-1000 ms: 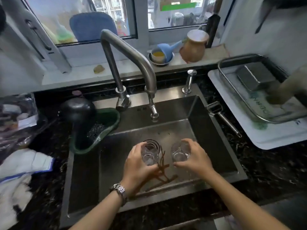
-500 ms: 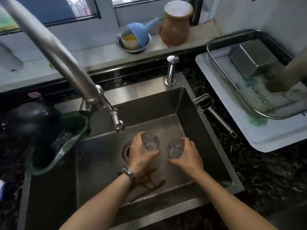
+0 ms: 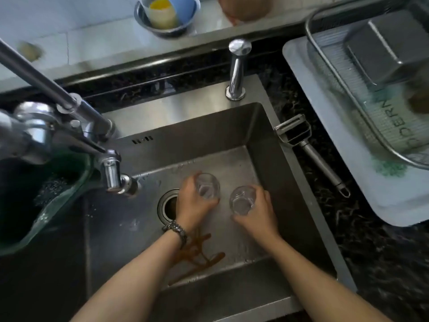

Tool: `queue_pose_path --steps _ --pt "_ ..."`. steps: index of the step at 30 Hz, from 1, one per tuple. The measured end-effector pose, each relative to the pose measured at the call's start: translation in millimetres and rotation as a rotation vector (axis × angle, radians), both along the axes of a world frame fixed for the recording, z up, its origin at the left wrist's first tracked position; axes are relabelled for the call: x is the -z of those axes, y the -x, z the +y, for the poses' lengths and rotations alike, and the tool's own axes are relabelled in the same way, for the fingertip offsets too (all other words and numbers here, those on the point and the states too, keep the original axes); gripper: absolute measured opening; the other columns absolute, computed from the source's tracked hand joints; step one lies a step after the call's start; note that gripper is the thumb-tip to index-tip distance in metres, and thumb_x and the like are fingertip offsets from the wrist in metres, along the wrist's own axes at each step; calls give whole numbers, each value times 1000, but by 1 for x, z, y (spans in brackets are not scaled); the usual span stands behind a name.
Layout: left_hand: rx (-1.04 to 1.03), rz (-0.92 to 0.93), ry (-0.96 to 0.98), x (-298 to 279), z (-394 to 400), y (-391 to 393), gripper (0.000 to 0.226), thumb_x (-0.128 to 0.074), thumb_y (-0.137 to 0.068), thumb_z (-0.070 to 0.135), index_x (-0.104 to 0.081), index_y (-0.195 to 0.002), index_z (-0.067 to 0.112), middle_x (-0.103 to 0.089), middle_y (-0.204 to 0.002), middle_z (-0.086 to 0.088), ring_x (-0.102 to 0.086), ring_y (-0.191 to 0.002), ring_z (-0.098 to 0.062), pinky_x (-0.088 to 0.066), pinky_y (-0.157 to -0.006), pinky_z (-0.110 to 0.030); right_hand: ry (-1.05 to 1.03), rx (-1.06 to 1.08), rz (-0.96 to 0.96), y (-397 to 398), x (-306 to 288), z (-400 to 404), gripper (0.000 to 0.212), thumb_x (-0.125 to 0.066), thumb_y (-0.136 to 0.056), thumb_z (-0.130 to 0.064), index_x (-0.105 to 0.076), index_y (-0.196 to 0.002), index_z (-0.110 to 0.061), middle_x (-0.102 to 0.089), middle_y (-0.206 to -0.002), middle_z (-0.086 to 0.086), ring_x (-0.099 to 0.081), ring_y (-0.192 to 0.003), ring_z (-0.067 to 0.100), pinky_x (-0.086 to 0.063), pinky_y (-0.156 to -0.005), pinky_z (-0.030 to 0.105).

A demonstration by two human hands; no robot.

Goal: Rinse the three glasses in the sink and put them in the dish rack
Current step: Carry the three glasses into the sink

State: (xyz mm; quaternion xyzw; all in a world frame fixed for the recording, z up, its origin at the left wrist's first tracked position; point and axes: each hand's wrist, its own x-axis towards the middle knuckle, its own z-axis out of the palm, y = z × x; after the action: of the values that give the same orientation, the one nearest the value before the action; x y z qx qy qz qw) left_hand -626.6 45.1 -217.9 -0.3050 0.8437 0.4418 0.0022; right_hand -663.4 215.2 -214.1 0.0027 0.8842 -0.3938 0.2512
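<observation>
Both my hands are low inside the steel sink [image 3: 209, 126]. My left hand [image 3: 192, 203], with a watch on the wrist, grips a clear glass [image 3: 208, 188] beside the drain [image 3: 167, 205]. My right hand [image 3: 257, 213] holds a second clear glass [image 3: 241, 201] just to the right of the first. Both glasses sit near the sink floor, openings toward me. No third glass is visible. The faucet spout [image 3: 115, 175] hangs left of my hands with no water running. The wire dish rack [image 3: 329, 59] stands on a white mat at the upper right.
A metal box [image 3: 390, 45] lies in the rack. A peeler [image 3: 308, 149] rests on the dark counter by the sink's right rim. A soap dispenser [image 3: 236, 68] stands behind the sink. A green strainer basket [image 3: 53, 201] hangs at the sink's left. Brown streaks [image 3: 197, 256] mark the sink floor.
The camera has dropped closer and tilted down over the sink. My hands stay on the two glasses, now slightly right of the drain and lower in the basin.
</observation>
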Motion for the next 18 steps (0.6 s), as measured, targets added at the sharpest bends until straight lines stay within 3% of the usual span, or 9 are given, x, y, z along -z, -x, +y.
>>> queue_pose_path --steps 3,8,15,18 --pt "-14 19 -18 6 0 5 74 -85 -65 22 -49 -129 19 -55 -120 2 -51 -95 -2 -34 -74 6 7 17 8 4 5 0 86 -88 -59 -20 -41 -131 -30 -41 -133 0 -50 -118 23 -50 -93 38" --pt "-1 36 -32 18 0 11 79 -85 -61 27 -46 -130 26 -56 -125 3 -55 -111 -10 -46 -94 -23 1 39 10 7 12 -2 88 -87 -59 -20 -40 -132 -30 -41 -134 -1 -49 -118 20 -47 -90 31" --pt "23 48 -53 25 0 20 82 -86 -61 22 -46 -132 22 -52 -129 2 -51 -117 -11 -42 -96 -21 -26 17 13 6 14 -9 89 -87 -58 -22 -38 -132 -30 -37 -134 1 -48 -120 23 -51 -93 41" --pt "50 44 -62 25 -2 21 83 -86 -62 19 -44 -134 20 -48 -131 -1 -48 -121 -15 -43 -102 -28 -52 2 14 5 14 -11 91 -88 -61 -23 -35 -134 -29 -35 -137 2 -44 -124 22 -48 -94 35"
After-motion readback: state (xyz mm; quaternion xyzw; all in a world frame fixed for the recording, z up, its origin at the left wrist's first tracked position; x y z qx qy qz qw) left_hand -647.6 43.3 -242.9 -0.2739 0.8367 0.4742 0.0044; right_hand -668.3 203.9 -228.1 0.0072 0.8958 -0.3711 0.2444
